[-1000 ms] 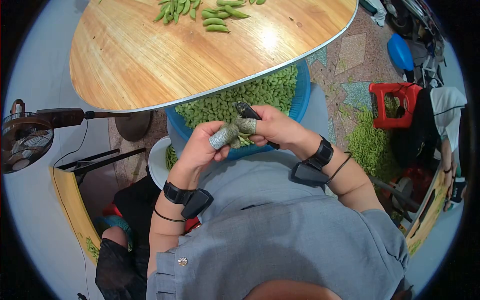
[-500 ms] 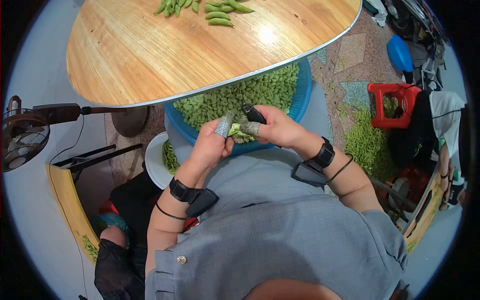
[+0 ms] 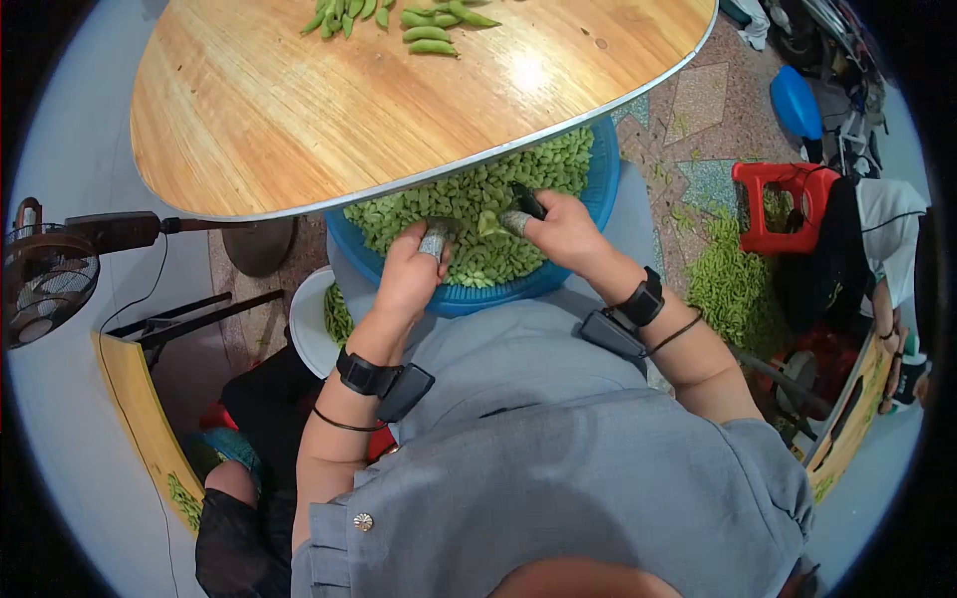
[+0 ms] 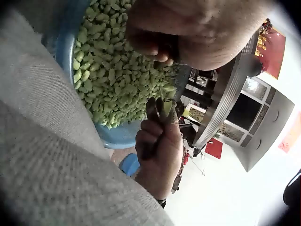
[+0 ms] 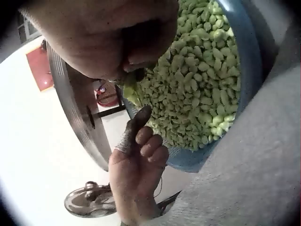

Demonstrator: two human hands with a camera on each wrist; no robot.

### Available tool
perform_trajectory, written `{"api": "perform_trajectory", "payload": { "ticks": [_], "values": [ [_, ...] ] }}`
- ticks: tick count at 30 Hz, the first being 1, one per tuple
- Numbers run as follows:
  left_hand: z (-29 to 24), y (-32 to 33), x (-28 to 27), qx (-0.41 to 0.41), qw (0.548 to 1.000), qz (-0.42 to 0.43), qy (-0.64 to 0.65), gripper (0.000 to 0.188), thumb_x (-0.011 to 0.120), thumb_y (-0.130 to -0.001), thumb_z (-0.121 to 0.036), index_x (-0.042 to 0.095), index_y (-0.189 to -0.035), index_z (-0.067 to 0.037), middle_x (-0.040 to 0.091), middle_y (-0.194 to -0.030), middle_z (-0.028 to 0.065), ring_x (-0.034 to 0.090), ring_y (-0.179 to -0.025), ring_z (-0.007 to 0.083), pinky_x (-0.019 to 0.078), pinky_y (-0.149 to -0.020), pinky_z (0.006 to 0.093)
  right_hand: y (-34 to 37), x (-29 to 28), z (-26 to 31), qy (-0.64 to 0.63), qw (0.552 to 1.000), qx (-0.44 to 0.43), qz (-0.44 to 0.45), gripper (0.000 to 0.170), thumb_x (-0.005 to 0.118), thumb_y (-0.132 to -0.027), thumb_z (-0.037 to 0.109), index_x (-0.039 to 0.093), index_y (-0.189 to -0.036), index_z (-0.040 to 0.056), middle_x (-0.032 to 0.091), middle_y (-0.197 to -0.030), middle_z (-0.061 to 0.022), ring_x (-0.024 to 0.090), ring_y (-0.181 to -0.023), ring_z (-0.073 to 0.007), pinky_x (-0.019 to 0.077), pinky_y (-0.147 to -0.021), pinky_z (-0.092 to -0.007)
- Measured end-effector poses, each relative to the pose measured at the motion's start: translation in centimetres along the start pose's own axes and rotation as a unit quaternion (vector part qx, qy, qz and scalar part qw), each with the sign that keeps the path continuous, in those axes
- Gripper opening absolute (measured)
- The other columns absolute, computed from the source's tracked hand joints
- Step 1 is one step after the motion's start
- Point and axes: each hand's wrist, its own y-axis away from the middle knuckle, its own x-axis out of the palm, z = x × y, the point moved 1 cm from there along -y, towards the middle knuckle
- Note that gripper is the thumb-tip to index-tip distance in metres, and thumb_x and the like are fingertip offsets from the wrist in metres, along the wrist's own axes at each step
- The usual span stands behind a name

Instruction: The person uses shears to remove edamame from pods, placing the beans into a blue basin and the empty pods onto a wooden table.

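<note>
Over shelled green beans [image 3: 478,269] in a blue basket [image 3: 604,189], the two hands are apart. Grey wrapping covers both thumbs. The right hand [image 3: 570,237] pinches a pale green pod [image 3: 490,223] and also has a dark object [image 3: 527,200] against its fingers. The left hand [image 3: 407,274] has curled fingers with no held thing visible; its palm is partly hidden. From the left wrist view, the right hand [image 4: 160,146] shows the pod [image 4: 168,106] at its thumb. In the right wrist view, the left hand [image 5: 136,165] is below the pod [image 5: 132,93].
A wooden table [image 3: 399,110] with whole pods [image 3: 431,40] overhangs the basket's far side. A white bucket [image 3: 307,317] stands left. Right on the floor are a pile of pods [image 3: 726,284], a red stool [image 3: 750,211] and a blue basin [image 3: 795,103]. A fan [image 3: 48,274] is far left.
Both hands have moved forward over the beans and separated. The pod, earlier between both hands, is now at the right hand only.
</note>
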Motion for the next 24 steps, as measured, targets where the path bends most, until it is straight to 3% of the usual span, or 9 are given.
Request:
{"api": "perform_trajectory", "payload": {
  "ticks": [6, 10, 11, 14, 17, 20, 22, 23, 24],
  "values": [
    [-0.7, 0.4, 0.4, 0.001, 0.998, 0.053, 0.029, 0.015, 0.041, -0.093, -0.011, 0.055, -0.091, -0.005, 0.050, -0.072, 0.0010, 0.043, -0.057, 0.0091, 0.0349, -0.049, 0.0225, 0.9, -0.5, 1.8, -0.032, 0.998, 0.049, 0.040, 0.029, 0.064, -0.081, 0.026, 0.062, -0.086, -0.0029, 0.063, -0.069, -0.0099, 0.058, -0.061, -0.0155, 0.0460, -0.055, -0.0328],
    [-1.9, 0.6, 1.0, -0.003, 0.996, 0.084, -0.035, 0.019, 0.046, -0.090, -0.007, 0.059, -0.102, 0.000, 0.056, -0.076, 0.0014, 0.048, -0.061, 0.0084, 0.0375, -0.052, 0.0224, 1.9, -0.4, 3.4, -0.155, 0.970, 0.131, 0.131, 0.020, 0.059, -0.086, 0.022, 0.060, -0.091, 0.0017, 0.061, -0.070, -0.0032, 0.049, -0.055, -0.0072, 0.0388, -0.047, -0.0233],
    [-1.9, 0.5, 1.2, 0.012, 0.996, 0.071, -0.056, 0.022, 0.047, -0.088, -0.005, 0.060, -0.105, 0.001, 0.059, -0.081, 0.0037, 0.051, -0.067, 0.0093, 0.0398, -0.057, 0.0223, 2.1, -0.3, 3.4, -0.201, 0.956, 0.149, 0.152, 0.019, 0.059, -0.088, 0.022, 0.059, -0.094, 0.0043, 0.058, -0.070, 0.0004, 0.045, -0.052, -0.0036, 0.0343, -0.044, -0.0193],
    [-1.5, -0.6, 0.6, 0.036, 0.998, 0.017, -0.042, 0.027, 0.049, -0.084, -0.001, 0.060, -0.109, 0.003, 0.063, -0.091, 0.0080, 0.055, -0.078, 0.0117, 0.0431, -0.066, 0.0229, 2.1, -0.1, 3.0, -0.236, 0.939, 0.184, 0.171, 0.018, 0.058, -0.089, 0.022, 0.057, -0.095, 0.0050, 0.056, -0.068, 0.0016, 0.042, -0.051, -0.0036, 0.0329, -0.044, -0.0195],
    [-2.0, -0.6, 0.7, 0.052, 0.998, -0.030, -0.004, 0.034, 0.048, -0.080, 0.003, 0.058, -0.112, 0.006, 0.063, -0.098, 0.0126, 0.057, -0.087, 0.0157, 0.0445, -0.076, 0.0250, 2.5, -0.6, 3.5, -0.228, 0.950, 0.165, 0.134, 0.017, 0.058, -0.089, 0.023, 0.057, -0.090, 0.0060, 0.054, -0.066, 0.0022, 0.041, -0.049, -0.0035, 0.0318, -0.043, -0.0199],
    [-1.4, -0.6, -0.1, 0.045, 0.996, -0.067, -0.022, 0.029, 0.046, -0.082, -0.001, 0.059, -0.107, 0.005, 0.064, -0.091, 0.0106, 0.057, -0.077, 0.0137, 0.0451, -0.066, 0.0237, 2.5, -0.9, 3.6, -0.151, 0.968, 0.155, 0.130, 0.018, 0.058, -0.090, 0.024, 0.057, -0.087, 0.0064, 0.052, -0.063, 0.0025, 0.041, -0.050, -0.0036, 0.0322, -0.043, -0.0198],
    [-1.1, -0.5, -0.4, -0.076, 0.997, -0.018, -0.026, 0.020, 0.048, -0.087, -0.009, 0.059, -0.100, 0.001, 0.063, -0.080, 0.0076, 0.054, -0.063, 0.0107, 0.0418, -0.053, 0.0221, 2.6, -0.4, 3.3, -0.143, 0.976, 0.117, 0.113, 0.019, 0.057, -0.090, 0.025, 0.057, -0.087, 0.0062, 0.052, -0.062, 0.0026, 0.042, -0.050, -0.0038, 0.0332, -0.044, -0.0203],
    [-1.1, -0.2, -0.2, -0.073, 0.997, -0.018, -0.025, 0.020, 0.048, -0.087, -0.009, 0.059, -0.100, 0.001, 0.063, -0.080, 0.0076, 0.054, -0.063, 0.0107, 0.0418, -0.053, 0.0221, 2.6, -0.1, 3.4, -0.134, 0.983, 0.079, 0.095, 0.020, 0.057, -0.090, 0.025, 0.057, -0.086, 0.0060, 0.051, -0.062, 0.0027, 0.043, -0.051, -0.0039, 0.0341, -0.044, -0.0207],
    [-2.0, 0.6, 0.8, -0.109, 0.992, 0.053, 0.019, 0.018, 0.049, -0.089, -0.012, 0.058, -0.098, 0.000, 0.060, -0.075, 0.0056, 0.050, -0.058, 0.0092, 0.0384, -0.048, 0.0221, 2.7, 0.0, 3.8, -0.131, 0.984, 0.076, 0.095, 0.020, 0.057, -0.090, 0.025, 0.057, -0.086, 0.0060, 0.051, -0.062, 0.0027, 0.043, -0.051, -0.0039, 0.0341, -0.044, -0.0207]
  ]
}}
